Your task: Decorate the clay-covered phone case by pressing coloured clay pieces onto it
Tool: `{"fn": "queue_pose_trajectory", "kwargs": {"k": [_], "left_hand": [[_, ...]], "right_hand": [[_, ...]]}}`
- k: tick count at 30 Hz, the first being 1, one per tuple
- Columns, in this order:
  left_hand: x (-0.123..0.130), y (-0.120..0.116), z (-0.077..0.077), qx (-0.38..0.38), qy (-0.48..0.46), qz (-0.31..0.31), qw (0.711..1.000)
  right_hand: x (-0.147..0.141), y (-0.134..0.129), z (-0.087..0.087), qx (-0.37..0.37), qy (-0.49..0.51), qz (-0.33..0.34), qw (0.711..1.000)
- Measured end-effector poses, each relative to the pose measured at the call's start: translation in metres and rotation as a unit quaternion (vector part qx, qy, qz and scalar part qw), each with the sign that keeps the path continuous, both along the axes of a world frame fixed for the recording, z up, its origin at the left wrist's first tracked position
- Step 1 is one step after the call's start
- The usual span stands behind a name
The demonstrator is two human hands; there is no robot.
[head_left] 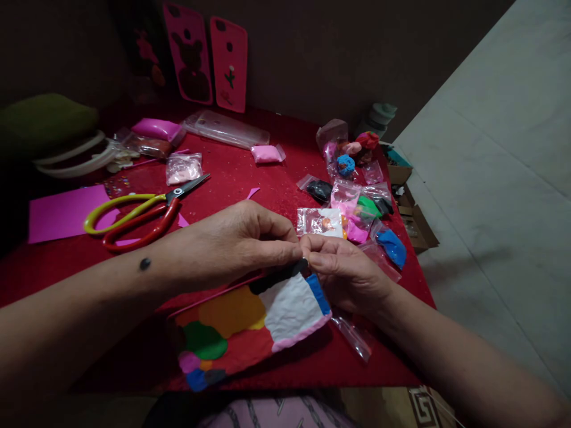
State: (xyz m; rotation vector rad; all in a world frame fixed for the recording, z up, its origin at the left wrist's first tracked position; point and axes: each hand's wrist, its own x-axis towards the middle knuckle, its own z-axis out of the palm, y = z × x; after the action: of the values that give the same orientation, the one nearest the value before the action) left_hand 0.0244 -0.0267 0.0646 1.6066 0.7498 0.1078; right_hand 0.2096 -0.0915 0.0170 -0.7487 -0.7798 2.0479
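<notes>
A phone case [241, 327] covered in patches of coloured clay lies slanted near the table's front edge. Its patches include white, yellow, green, red, blue, pink and black. My left hand [250, 241] reaches over the case's upper edge, thumb and fingers pinched together. Touching those fingertips are those of my right hand [345, 267], also closed, beside the case's upper right corner. Directly below the meeting fingertips is the black clay [285, 276]. Whatever the fingers pinch is too small or hidden to make out.
Scissors [167, 205] with yellow and red handles rest on the red tablecloth [218, 190], by a pink sheet [66, 214]. Bags of coloured clay [368, 208] crowd the right side. Decorated phone cases [229, 65] lean on the wall; a clear packet [227, 129] lies before them.
</notes>
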Motion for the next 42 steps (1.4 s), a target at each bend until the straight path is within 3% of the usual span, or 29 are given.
{"fn": "queue_pose_trajectory", "kwargs": {"k": [15,25,36,42], "left_hand": [[0.001,-0.001,-0.002,0.038,0.02,0.01,0.999],[0.0,0.003,-0.003,-0.046,-0.037,0.019,0.998],[0.004,-0.01,-0.004,0.017,-0.023,0.051,0.998],[0.003,-0.005,0.002,-0.02,-0.013,0.033,0.999]], "right_hand": [[-0.001,-0.001,0.0,-0.007,-0.027,-0.002,1.0],[0.001,0.0,-0.003,-0.004,-0.022,-0.007,1.0],[0.0,0.0,-0.003,-0.014,0.018,-0.008,1.0],[0.002,0.0,-0.003,-0.009,0.019,-0.011,1.0]]}}
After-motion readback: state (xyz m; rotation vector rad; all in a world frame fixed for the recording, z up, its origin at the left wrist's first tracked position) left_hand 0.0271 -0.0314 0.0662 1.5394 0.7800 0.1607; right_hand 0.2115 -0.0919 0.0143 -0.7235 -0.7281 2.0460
